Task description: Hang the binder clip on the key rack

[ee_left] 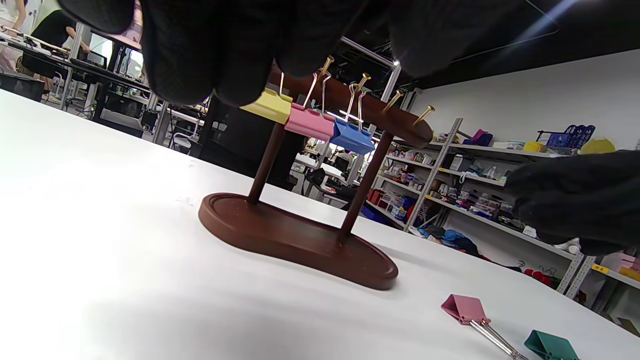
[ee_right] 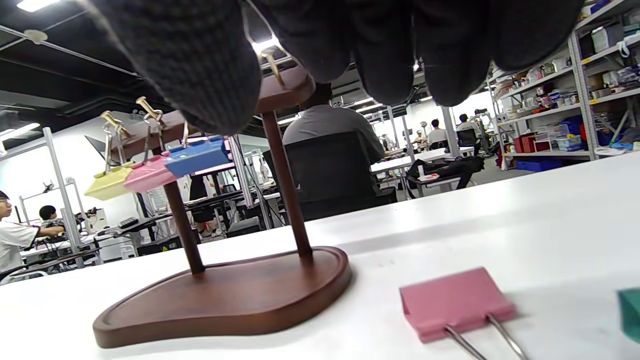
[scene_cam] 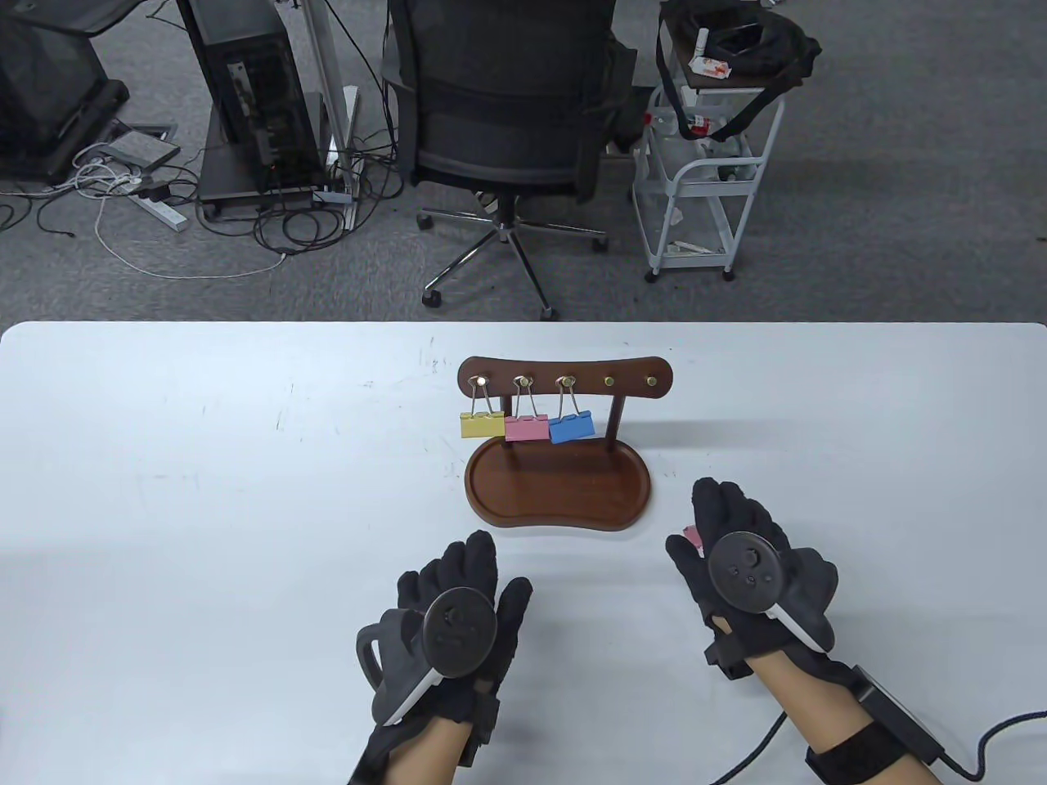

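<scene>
A brown wooden rack (scene_cam: 564,380) is seen standing on the white table (scene_cam: 204,491), at about 12 o'clock from the two hands; its crossbar is carried on two posts above an oval base (scene_cam: 559,495). Five brass pegs are set along the bar; from the three leftmost, a yellow clip (scene_cam: 482,423), a pink clip (scene_cam: 526,428) and a blue clip (scene_cam: 571,427) are hung side by side, touching or nearly so; the two pegs toward 3 o'clock (scene_cam: 631,380) are bare.

The left hand (scene_cam: 458,609) is held at 7 o'clock from the base, palm down, fingers extended loosely toward the rack; nothing is gripped by it, and in the left wrist view its fingertips (ee_left: 200,45) are seen above the table with nothing between them.

The right hand (scene_cam: 748,564) is held at 4 o'clock from the base, palm down; its fingers (ee_right: 320,35) hang uncurled over a loose pink clip (ee_right: 452,302), which lies flat on the table with its wire handles pointed toward the wrist; the clip is not gripped, and whether it is touched cannot be told. A corner of it is glimpsed at the thumb in the table view (scene_cam: 693,537). Just beside it, toward 3 o'clock, a green clip (ee_left: 550,346) lies on the table.
</scene>
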Motion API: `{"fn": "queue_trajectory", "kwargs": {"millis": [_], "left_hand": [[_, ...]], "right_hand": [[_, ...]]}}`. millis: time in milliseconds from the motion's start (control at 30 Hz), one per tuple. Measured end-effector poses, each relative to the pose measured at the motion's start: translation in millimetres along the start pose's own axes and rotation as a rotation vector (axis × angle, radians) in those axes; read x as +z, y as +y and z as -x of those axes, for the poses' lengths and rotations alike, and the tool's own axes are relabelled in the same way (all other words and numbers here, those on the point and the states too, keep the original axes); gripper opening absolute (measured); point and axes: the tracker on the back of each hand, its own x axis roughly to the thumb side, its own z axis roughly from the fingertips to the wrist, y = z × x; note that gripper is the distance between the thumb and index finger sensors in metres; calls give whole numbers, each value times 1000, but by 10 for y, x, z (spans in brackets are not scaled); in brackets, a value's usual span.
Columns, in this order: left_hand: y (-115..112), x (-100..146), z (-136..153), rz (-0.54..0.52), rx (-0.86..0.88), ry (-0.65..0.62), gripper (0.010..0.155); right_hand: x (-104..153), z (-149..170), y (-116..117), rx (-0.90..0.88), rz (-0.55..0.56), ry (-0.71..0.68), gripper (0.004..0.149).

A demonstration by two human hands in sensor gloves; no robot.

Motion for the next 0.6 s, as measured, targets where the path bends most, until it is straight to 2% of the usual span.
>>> {"fn": "queue_trajectory", "kwargs": {"millis": [367,600], "left_hand": [[-2,2,1,4,-2,4,75],[2,0,-9,1,0,-1,75]], "right_hand": [[-24,277,124,14,-40,86,78],[-93,556,274,27,-99,205,78]]}}
